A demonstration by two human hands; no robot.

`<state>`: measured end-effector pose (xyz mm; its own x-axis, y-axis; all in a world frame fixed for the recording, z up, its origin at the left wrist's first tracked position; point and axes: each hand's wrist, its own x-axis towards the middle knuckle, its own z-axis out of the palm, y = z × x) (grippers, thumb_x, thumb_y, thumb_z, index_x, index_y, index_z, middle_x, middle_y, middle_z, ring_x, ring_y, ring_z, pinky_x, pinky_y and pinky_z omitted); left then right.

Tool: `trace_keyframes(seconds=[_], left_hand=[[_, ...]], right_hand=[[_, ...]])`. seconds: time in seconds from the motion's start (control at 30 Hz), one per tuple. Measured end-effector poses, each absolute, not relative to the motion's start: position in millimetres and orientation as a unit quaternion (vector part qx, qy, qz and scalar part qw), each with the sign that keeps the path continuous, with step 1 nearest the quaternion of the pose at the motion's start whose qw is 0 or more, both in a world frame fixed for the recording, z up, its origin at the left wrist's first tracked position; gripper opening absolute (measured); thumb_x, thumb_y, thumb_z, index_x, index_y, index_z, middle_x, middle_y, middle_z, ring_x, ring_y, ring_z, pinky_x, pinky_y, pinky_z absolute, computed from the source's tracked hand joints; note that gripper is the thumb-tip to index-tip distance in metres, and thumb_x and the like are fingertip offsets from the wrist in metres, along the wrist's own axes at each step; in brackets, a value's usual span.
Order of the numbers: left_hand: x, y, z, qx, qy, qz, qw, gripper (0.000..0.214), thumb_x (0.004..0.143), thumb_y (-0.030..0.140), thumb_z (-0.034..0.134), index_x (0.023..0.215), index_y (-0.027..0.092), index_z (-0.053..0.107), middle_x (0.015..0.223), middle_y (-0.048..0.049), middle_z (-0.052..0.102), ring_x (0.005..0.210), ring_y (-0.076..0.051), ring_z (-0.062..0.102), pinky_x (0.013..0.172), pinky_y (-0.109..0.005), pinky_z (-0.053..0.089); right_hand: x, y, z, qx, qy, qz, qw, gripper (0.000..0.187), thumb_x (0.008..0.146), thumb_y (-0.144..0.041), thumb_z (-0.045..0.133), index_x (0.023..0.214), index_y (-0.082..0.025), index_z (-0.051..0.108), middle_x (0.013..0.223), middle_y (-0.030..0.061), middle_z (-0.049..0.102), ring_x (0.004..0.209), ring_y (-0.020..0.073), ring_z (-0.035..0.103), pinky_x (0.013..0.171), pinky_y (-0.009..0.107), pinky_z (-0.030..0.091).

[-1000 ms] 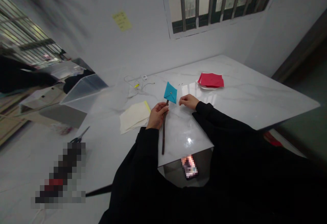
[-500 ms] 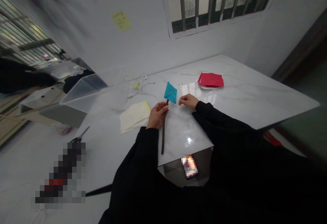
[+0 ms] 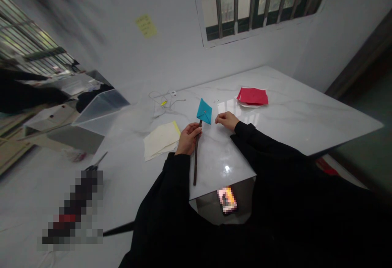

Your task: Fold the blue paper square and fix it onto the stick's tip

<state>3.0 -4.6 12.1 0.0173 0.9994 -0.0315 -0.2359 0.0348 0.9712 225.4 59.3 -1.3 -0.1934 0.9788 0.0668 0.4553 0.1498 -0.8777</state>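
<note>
My left hand (image 3: 187, 138) is closed around a thin dark brown stick (image 3: 195, 164) that runs back toward the table's near edge. A folded blue paper shape (image 3: 204, 111) sits at the stick's far tip, standing above the white marble table (image 3: 290, 117). My right hand (image 3: 227, 120) rests on the table just right of the blue paper, its fingers curled together; whether it pinches anything is too small to tell. Both arms wear black sleeves.
Cream and yellow paper sheets (image 3: 161, 138) lie left of my left hand. A stack of red paper (image 3: 252, 96) is at the back right. A white cable (image 3: 162, 100) lies behind. Scissors (image 3: 95, 163) and a clear box (image 3: 99, 111) sit at left.
Almost nothing differs; my right hand shifted very slightly and the stick and blue paper stay in place.
</note>
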Motion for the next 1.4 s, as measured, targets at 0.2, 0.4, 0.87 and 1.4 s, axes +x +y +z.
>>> trace_keyframes(seconds=[0.2,0.4,0.87,1.4], left_hand=[[3,-6,14,0.434,0.45,0.54,0.564,0.046,0.057,0.032,0.095,0.093,0.019,0.067,0.09,-0.0016,0.071,0.071,-0.011,0.061,0.065,-0.024,0.046],[5,-9,17,0.466,0.441,0.497,0.584,0.044,0.059,0.031,0.095,0.093,0.018,0.07,0.095,-0.0041,0.073,0.07,-0.011,0.06,0.068,-0.026,0.047],[5,-8,15,0.459,0.444,0.503,0.582,0.044,0.058,0.031,0.095,0.092,0.018,0.07,0.094,-0.004,0.073,0.069,-0.011,0.059,0.066,-0.027,0.047],[2,-6,13,0.446,0.44,0.531,0.571,0.044,0.059,0.032,0.095,0.093,0.019,0.071,0.089,-0.0019,0.07,0.072,-0.011,0.06,0.067,-0.025,0.047]], right_hand=[[230,56,3,-0.604,-0.585,0.334,0.425,0.04,0.078,-0.022,0.06,0.117,-0.017,0.068,0.068,-0.0024,0.063,0.068,0.017,0.059,0.074,0.028,0.044],[232,51,3,-0.557,-0.663,0.275,0.418,0.065,0.079,-0.019,0.057,0.145,-0.017,0.057,0.058,-0.0075,0.055,0.06,0.0162,0.053,0.075,0.028,0.043],[232,53,5,-0.587,-0.678,0.274,0.349,0.054,0.082,-0.016,0.062,0.136,-0.015,0.07,0.059,-0.0038,0.059,0.062,0.015,0.054,0.07,0.027,0.041],[234,55,7,-0.586,-0.687,0.289,0.318,0.019,0.084,-0.022,0.062,0.082,-0.018,0.08,0.068,0.0011,0.067,0.07,0.0169,0.06,0.072,0.028,0.04]])
